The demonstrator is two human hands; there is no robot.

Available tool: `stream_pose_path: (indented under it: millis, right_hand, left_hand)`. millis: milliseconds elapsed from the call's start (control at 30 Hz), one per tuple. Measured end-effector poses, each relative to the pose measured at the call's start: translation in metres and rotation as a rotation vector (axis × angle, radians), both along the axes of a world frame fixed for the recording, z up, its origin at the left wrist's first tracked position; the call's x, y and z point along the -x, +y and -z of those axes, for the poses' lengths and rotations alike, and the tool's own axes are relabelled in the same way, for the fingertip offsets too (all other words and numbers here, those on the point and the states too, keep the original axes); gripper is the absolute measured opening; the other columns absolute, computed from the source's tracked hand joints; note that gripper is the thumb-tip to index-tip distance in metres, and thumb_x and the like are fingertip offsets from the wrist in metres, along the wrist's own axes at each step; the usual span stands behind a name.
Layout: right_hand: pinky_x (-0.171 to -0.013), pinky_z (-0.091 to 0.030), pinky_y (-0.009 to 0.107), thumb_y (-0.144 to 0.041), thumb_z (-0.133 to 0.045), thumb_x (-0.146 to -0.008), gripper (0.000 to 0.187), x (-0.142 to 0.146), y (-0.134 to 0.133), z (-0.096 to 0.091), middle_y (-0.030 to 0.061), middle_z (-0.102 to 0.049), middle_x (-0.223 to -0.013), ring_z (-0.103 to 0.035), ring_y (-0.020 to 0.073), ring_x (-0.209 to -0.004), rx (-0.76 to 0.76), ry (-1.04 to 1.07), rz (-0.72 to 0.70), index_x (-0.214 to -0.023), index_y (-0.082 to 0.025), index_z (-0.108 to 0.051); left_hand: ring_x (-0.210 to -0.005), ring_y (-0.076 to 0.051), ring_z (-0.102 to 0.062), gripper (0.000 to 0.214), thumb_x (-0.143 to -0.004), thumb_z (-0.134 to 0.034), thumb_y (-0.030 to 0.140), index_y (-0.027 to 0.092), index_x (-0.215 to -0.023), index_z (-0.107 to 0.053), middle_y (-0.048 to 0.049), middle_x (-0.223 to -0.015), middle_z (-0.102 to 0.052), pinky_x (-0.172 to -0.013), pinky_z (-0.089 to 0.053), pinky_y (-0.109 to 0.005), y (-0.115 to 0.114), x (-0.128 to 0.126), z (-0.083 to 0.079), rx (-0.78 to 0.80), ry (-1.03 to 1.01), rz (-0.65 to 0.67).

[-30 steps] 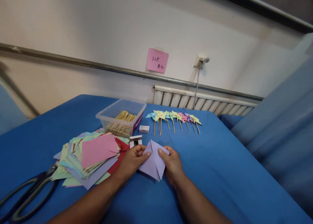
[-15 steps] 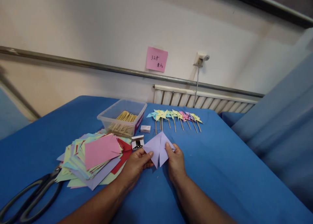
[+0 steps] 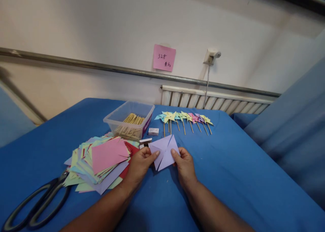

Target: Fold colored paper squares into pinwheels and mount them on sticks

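Note:
A square of purple paper (image 3: pixel 166 147), slit from its corners toward the middle, is held a little above the blue tablecloth. My left hand (image 3: pixel 142 162) pinches its left side, thumb on top. On the right side, my right hand (image 3: pixel 185 164) grips it with the thumb pressed near the centre; the fingers behind are partly hidden. Just beyond my left hand stands a small open box (image 3: pixel 145 141), partly covered by the paper. Left of that hand lies a loose pile of coloured paper squares (image 3: pixel 109 156), with a pink one on top.
Large dark-handled scissors (image 3: pixel 48 198) lie at the left, touching the pile. Behind it stands a clear plastic tub (image 3: pixel 114 118) with wooden sticks (image 3: pixel 133 118). A small closed box (image 3: pixel 153 131) sits beside it. Several finished pinwheels (image 3: pixel 186 117) lie in a row near the wall.
The purple paper has turned in my hands, its corners pointing differently. Both hands remain on it, the right one now lower along its edge. The whole view has shifted slightly.

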State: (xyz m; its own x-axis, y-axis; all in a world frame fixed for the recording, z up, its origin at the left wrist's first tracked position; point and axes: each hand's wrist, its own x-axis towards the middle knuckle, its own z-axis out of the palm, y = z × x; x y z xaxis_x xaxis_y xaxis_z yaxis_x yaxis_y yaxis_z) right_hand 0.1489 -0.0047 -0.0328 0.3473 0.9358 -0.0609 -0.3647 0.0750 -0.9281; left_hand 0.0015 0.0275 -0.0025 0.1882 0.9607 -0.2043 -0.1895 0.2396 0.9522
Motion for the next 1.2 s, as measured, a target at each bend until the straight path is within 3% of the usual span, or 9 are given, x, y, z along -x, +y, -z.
stream_pose_path:
  millis: [300, 500, 933, 1067, 1200]
  right_hand:
    - [-0.044, -0.032, 0.020, -0.042, -0.073, -0.070, 0.030, -0.001, 0.003, 0.004, -0.0065, -0.053, -0.056, -0.039, 0.0070, -0.046, 0.006, 0.003, 0.037, -0.074, -0.018, -0.057]
    - [-0.044, -0.036, 0.019, -0.041, -0.075, -0.068, 0.030, 0.004, 0.001, 0.002, -0.0041, -0.058, -0.061, -0.044, 0.0078, -0.050, -0.017, -0.046, -0.047, -0.071, -0.017, -0.057]
    - [-0.042, -0.034, 0.020, -0.047, -0.073, -0.068, 0.036, 0.004, 0.000, 0.002, -0.0064, -0.050, -0.051, -0.041, 0.0075, -0.044, 0.033, -0.167, -0.110, -0.064, -0.018, -0.052]
    - [-0.052, -0.041, 0.022, -0.041, -0.069, -0.072, 0.029, 0.003, 0.001, 0.002, -0.0025, -0.059, -0.068, -0.051, 0.0106, -0.056, -0.011, -0.156, 0.025, -0.085, -0.018, -0.057]
    - [-0.069, -0.046, 0.027, -0.028, -0.066, -0.073, 0.040, 0.003, -0.002, -0.001, 0.0051, -0.061, -0.104, -0.057, 0.0135, -0.076, -0.069, -0.222, 0.144, -0.110, -0.021, -0.055]
  left_hand:
    - [-0.078, -0.021, -0.069, 0.028, -0.084, -0.062, 0.034, 0.013, -0.101, -0.066, -0.0106, -0.088, -0.074, -0.071, -0.053, -0.031, -0.005, -0.002, -0.014, 0.152, -0.366, 0.152]
    - [-0.085, -0.023, -0.070, 0.029, -0.076, -0.071, 0.023, 0.011, -0.102, -0.067, -0.0122, -0.096, -0.074, -0.077, -0.054, -0.033, -0.007, -0.004, -0.011, 0.168, -0.307, 0.140]
    - [-0.083, -0.025, -0.070, 0.041, -0.066, -0.079, 0.024, 0.010, -0.103, -0.068, -0.0136, -0.092, -0.076, -0.074, -0.053, -0.031, -0.006, -0.002, -0.006, 0.155, -0.205, 0.082]
    - [-0.081, -0.024, -0.071, 0.040, -0.069, -0.077, 0.021, 0.010, -0.106, -0.066, -0.0136, -0.092, -0.076, -0.075, -0.054, -0.031, -0.004, -0.003, -0.005, 0.170, -0.231, 0.045]
    - [-0.083, -0.025, -0.072, 0.041, -0.072, -0.072, 0.013, 0.011, -0.112, -0.062, -0.0128, -0.093, -0.075, -0.078, -0.056, -0.034, -0.002, -0.005, -0.007, 0.207, -0.317, 0.004]
